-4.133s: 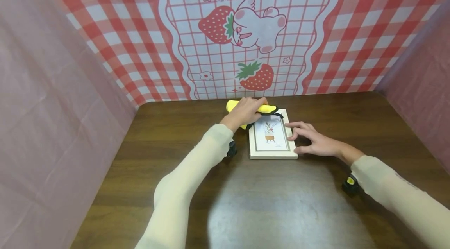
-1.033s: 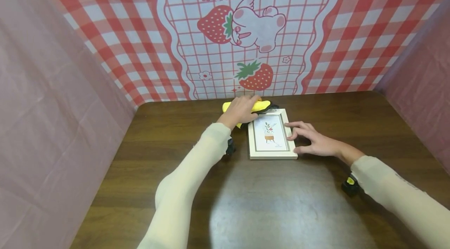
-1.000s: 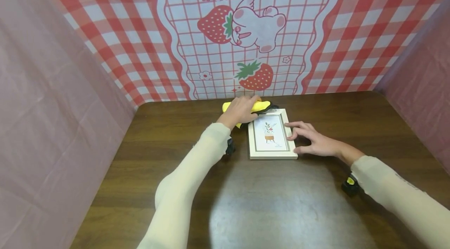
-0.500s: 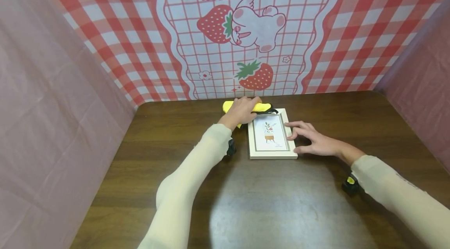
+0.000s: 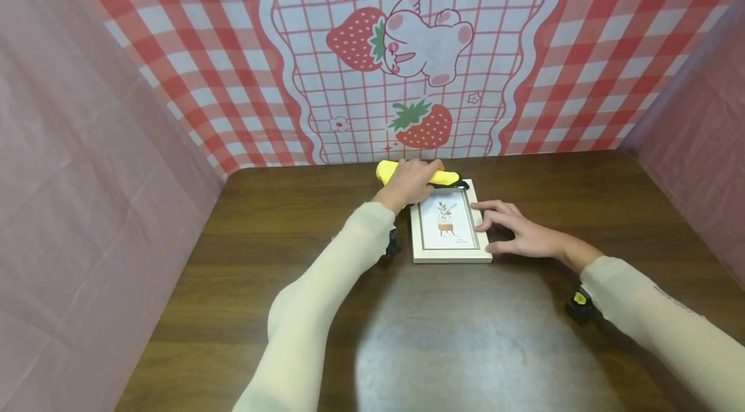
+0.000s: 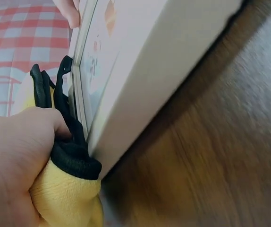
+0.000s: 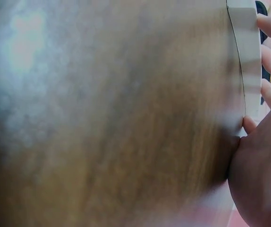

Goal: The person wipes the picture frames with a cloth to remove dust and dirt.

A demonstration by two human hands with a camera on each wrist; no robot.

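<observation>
A cream picture frame (image 5: 416, 237) lies flat on the wooden table, its print of a potted plant facing up. My left hand (image 5: 409, 182) grips a bunched yellow cloth (image 5: 445, 177) with black edging against the frame's far edge. In the left wrist view the fingers curl round the cloth (image 6: 69, 194), whose black trim touches the frame (image 6: 135, 90). My right hand (image 5: 520, 231) rests its fingertips and thumb along the frame's right side, steadying it without wrapping round it. In the right wrist view those fingertips touch the frame's side (image 7: 249, 56).
The brown wooden table (image 5: 279, 237) ends at a red-and-white checked cloth backdrop (image 5: 233, 75) printed with strawberries. Pinkish drapes (image 5: 87, 205) hang at both sides. A dark wrist camera (image 5: 580, 306) sits under the right forearm.
Over the last second my left hand has slid the yellow cloth a little to the right along the frame's far edge. The right hand and the frame stay in place.
</observation>
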